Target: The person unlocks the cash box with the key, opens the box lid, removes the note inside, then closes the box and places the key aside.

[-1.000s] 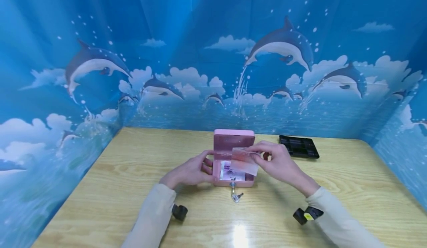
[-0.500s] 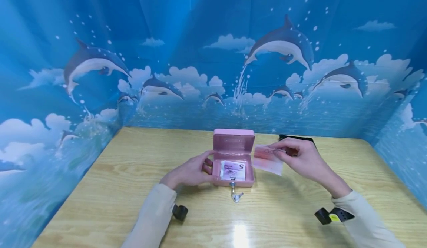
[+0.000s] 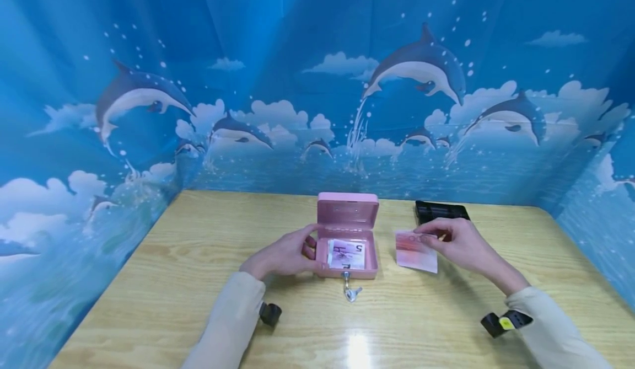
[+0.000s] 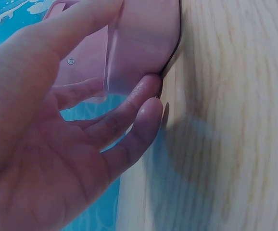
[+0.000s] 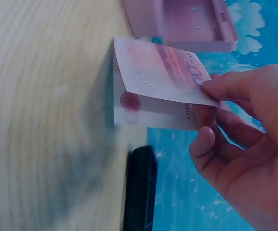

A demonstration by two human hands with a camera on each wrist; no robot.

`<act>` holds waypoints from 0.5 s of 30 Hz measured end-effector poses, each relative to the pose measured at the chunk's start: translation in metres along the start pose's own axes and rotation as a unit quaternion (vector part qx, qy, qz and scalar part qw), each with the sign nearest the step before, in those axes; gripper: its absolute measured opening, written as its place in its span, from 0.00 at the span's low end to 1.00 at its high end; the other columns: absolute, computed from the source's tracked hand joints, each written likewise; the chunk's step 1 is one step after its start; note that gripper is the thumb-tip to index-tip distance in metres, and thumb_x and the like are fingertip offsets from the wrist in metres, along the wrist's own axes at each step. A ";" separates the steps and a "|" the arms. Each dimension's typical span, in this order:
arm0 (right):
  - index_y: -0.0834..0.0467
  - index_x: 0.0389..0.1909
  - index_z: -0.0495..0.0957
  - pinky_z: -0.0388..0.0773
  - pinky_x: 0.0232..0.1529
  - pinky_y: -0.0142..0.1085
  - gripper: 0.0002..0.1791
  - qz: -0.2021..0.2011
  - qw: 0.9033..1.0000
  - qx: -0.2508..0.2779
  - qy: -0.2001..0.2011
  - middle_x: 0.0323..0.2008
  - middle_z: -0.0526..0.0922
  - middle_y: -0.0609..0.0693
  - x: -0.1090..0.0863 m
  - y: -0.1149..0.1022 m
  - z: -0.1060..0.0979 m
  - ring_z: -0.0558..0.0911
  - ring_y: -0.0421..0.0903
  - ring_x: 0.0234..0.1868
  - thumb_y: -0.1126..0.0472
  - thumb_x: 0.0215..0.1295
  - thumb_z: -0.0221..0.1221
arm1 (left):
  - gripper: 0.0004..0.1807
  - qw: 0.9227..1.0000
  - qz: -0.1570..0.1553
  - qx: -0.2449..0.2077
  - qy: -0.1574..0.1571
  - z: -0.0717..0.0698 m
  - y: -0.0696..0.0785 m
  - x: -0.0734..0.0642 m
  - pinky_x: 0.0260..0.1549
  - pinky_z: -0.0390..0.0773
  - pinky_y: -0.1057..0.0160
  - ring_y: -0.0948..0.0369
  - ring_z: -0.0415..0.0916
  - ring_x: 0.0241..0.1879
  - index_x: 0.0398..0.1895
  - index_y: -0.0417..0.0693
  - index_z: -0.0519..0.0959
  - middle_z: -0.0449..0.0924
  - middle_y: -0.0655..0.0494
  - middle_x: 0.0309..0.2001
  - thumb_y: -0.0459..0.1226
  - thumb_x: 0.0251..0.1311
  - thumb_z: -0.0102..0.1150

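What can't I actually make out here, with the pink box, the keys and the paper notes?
- Head view: anything under the purple note in the pink box; the note covers it.
- Head view: how many keys hang there; too small to count.
- Head view: the black tray's near part; the right hand hides it.
- Right wrist view: most of the folded red note's inside; its upper flap hides it.

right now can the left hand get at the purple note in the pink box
Probably yes: the left hand already touches the pink box, the lid stands open, and nothing visible lies over the purple note. The right hand, pinching a folded reddish note, is off to the right.
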State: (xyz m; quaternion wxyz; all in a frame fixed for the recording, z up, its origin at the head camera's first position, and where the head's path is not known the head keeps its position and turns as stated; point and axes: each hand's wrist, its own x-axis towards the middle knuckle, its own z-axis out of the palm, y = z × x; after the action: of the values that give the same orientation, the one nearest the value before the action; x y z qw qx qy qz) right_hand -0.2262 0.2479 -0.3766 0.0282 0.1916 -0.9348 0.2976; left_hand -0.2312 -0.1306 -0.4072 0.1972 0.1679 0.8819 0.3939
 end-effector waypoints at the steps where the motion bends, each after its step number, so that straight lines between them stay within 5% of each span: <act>1: 0.53 0.47 0.88 0.78 0.30 0.29 0.11 -0.006 1.000 -0.005 0.003 0.43 0.90 0.51 0.001 0.003 0.001 0.78 0.34 0.33 0.65 0.66 0.66 | 0.55 1.000 0.000 0.000 0.000 0.000 0.000 0.000 0.59 0.81 0.52 0.59 0.80 0.53 0.81 0.54 0.55 0.78 0.52 0.57 0.50 0.53 0.77; 9: 0.57 0.41 0.88 0.84 0.34 0.34 0.13 -0.120 0.986 -0.106 0.036 0.36 0.89 0.47 0.008 0.027 0.020 0.84 0.40 0.34 0.73 0.56 0.70 | 0.55 1.000 0.000 -0.005 -0.003 0.000 0.001 0.000 0.60 0.81 0.53 0.59 0.80 0.53 0.81 0.55 0.55 0.78 0.51 0.57 0.49 0.53 0.77; 15: 0.54 0.39 0.89 0.84 0.35 0.36 0.11 -0.139 0.979 -0.148 0.024 0.35 0.88 0.44 0.014 0.031 0.029 0.85 0.43 0.36 0.70 0.57 0.71 | 0.55 1.000 0.001 -0.005 -0.002 0.000 0.000 0.000 0.61 0.80 0.52 0.59 0.79 0.53 0.81 0.56 0.55 0.78 0.52 0.57 0.50 0.53 0.77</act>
State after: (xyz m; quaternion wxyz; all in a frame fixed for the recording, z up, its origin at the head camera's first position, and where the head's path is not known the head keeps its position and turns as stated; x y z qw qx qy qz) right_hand -0.2491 0.2498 -0.4145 0.1197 0.3059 -0.9319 0.1540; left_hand -0.2317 -0.1308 -0.4075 0.1997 0.1688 0.8794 0.3978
